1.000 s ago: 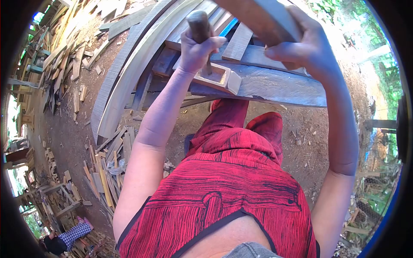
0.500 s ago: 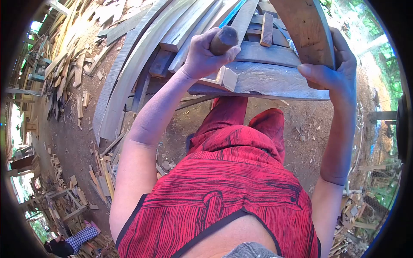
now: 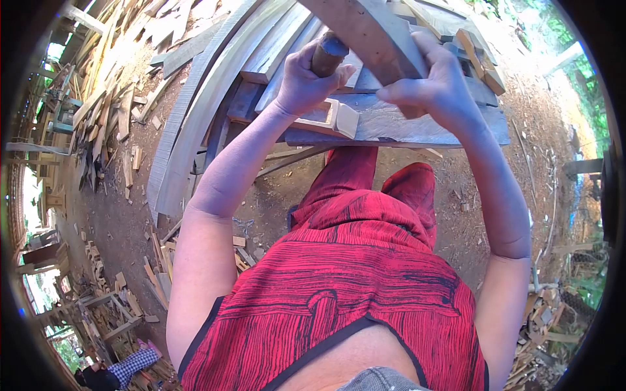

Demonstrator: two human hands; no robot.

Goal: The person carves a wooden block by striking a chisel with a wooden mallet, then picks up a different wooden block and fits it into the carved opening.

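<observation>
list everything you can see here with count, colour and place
wooden handle: one, brown, gripped in the left hand
thick wood block: one, tan, top centre, held by the right hand
small wooden frame: one, pale, on the plank under the left hand
grey plank: one, weathered grey, across the knees
curved boards: several, grey, left of the plank
wood scraps: many, tan, on the dirt at left
another person: one, checked shirt, bottom left
left hand: shut on the handle
right hand: shut on the block
</observation>
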